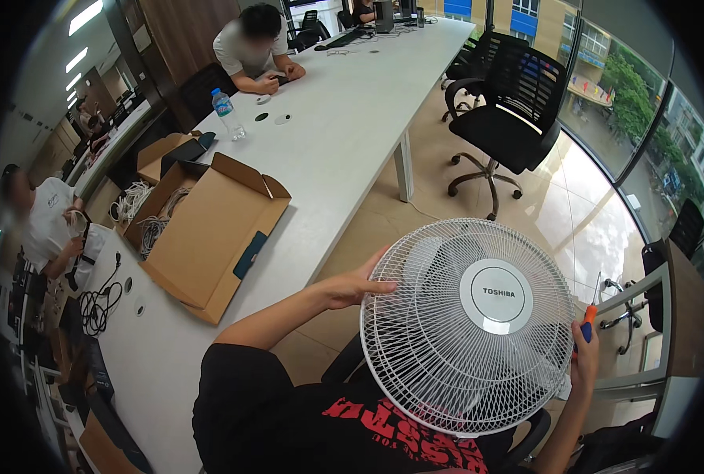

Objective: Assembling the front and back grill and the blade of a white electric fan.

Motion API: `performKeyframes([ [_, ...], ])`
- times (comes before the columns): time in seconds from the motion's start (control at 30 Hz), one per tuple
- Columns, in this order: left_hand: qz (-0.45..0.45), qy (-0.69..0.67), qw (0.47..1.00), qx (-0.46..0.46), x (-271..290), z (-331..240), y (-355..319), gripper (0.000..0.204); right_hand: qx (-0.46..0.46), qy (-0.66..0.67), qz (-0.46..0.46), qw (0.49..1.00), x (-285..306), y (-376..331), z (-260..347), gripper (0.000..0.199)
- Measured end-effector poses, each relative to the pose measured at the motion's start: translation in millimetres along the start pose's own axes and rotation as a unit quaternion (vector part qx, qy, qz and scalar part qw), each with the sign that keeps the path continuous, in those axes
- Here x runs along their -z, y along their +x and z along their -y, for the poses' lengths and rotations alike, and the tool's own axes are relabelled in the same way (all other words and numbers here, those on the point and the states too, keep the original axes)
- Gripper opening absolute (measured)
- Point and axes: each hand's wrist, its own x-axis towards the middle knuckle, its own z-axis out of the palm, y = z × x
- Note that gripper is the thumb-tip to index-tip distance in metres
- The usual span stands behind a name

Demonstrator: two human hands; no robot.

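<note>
A round white fan head (pixel 439 379) with a wire guard fills the space in front of my chest, its front facing up toward me. At its middle sits a pale disc (pixel 498 295), and the blades show dimly through the wires. My left hand (pixel 360 287) grips the guard's left rim, the thumb over the front and the other fingers partly hidden behind. Beside the right rim, my right hand (pixel 586 355) is closed around a screwdriver (pixel 588 322) with an orange and blue handle, its thin shaft pointing up. Whether that hand also bears on the guard I cannot tell.
A long white table (pixel 328 166) runs away to my left, bearing an open cardboard box (pixel 218 229) of cables, a water bottle (pixel 227 113) and a black cable (pixel 99 304). A person (pixel 249 51) leans on it. Office chairs (pixel 506 110) stand by the windows; a desk (pixel 696 308) is at right.
</note>
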Motion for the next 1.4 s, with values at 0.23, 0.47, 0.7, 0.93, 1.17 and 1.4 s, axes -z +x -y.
performKeyframes([
  [0.23,-0.008,-0.032,0.999,-0.013,2,-5,5,0.119,-0.075,0.101,0.064,0.99,2,-8,4,0.021],
  [0.47,-0.012,-0.056,0.998,-0.035,6,2,13,0.108,-0.073,0.101,0.079,0.989,1,6,-3,0.025],
  [0.7,-0.025,-0.051,0.998,-0.005,-3,-4,6,0.105,-0.057,0.105,0.053,0.991,6,22,-23,0.025],
  [0.93,-0.068,0.041,0.996,-0.033,14,5,16,0.103,-0.063,0.1,0.016,0.993,-26,25,-10,0.021],
  [1.17,-0.093,0.094,0.991,-0.032,35,15,6,0.107,-0.061,0.098,0.069,0.991,-36,25,-2,0.024],
  [1.4,-0.099,-0.075,0.991,-0.056,71,18,28,0.058,-0.085,0.081,0.082,0.99,-32,30,-6,0.031],
])
